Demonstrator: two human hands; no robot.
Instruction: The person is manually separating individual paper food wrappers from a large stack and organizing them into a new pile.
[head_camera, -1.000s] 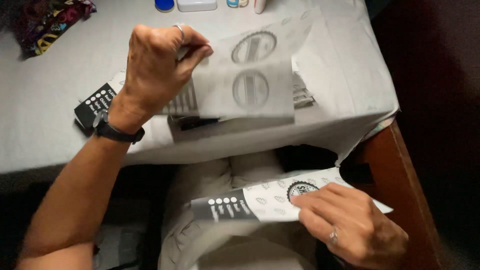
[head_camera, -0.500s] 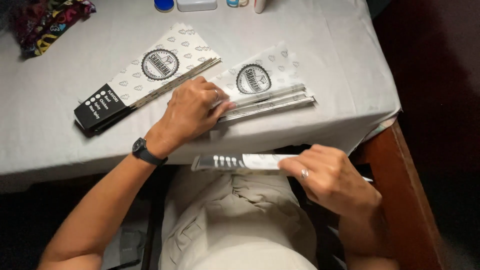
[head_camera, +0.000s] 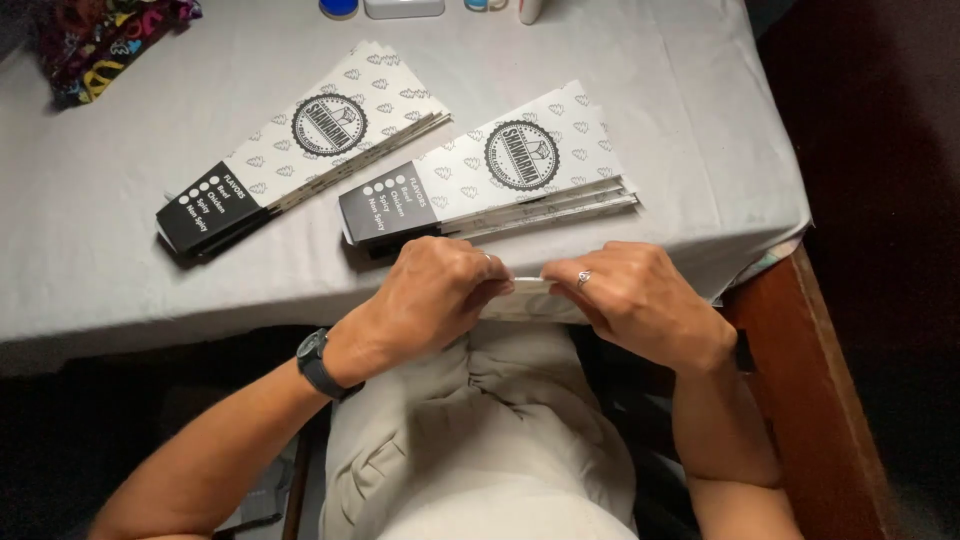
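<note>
White paper sleeve (head_camera: 527, 287) sits pinched between our left hand (head_camera: 435, 295) and right hand (head_camera: 628, 300), fingers curled tight on it at the table's (head_camera: 700, 150) near edge, above our lap. Beyond lie two sleeve stacks, near (head_camera: 487, 178) and far (head_camera: 300, 150).

A pale grey tablecloth (head_camera: 120, 270) covers the table. On it, two stacks of paper sleeves: the left stack (head_camera: 300, 150) and the right stack (head_camera: 490, 180) are white, dotted with small grey cone shapes, each with a round black emblem and a black end panel bearing white dots and lettering. At the cloth's far left corner lies a dark fabric pouch (head_camera: 105, 40) with multicoloured print. Near the far edge sits a blue cap (head_camera: 340, 8). Below the cloth's near edge, beige trousers (head_camera: 480, 430); a black wristwatch (head_camera: 318, 365).
</note>
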